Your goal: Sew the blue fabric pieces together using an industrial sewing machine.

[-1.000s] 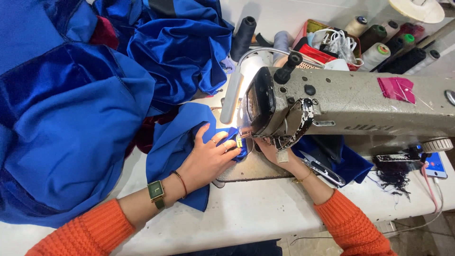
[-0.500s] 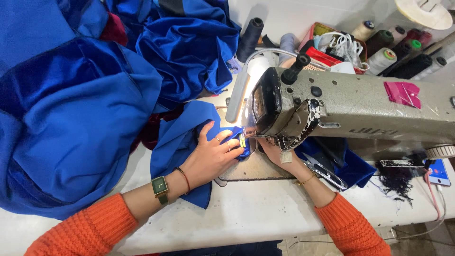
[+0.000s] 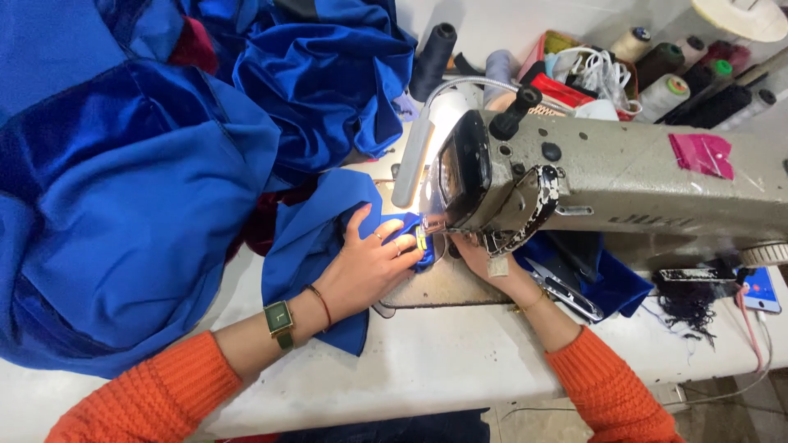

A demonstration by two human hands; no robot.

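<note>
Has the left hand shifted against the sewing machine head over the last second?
No. The left hand stays flat on the blue fabric, fingertips just left of the needle area of the sewing machine, as in the earlier pictures.

Back of table: you have tall thread cones [image 3: 657, 70] in cream, dark red and black standing together.
Beside them: a red box [image 3: 566, 78] holding a tangle of white cord [image 3: 603, 70].
Right edge: your blue-screened phone [image 3: 759, 289] lies near a clump of black thread scraps [image 3: 688, 302].
</note>
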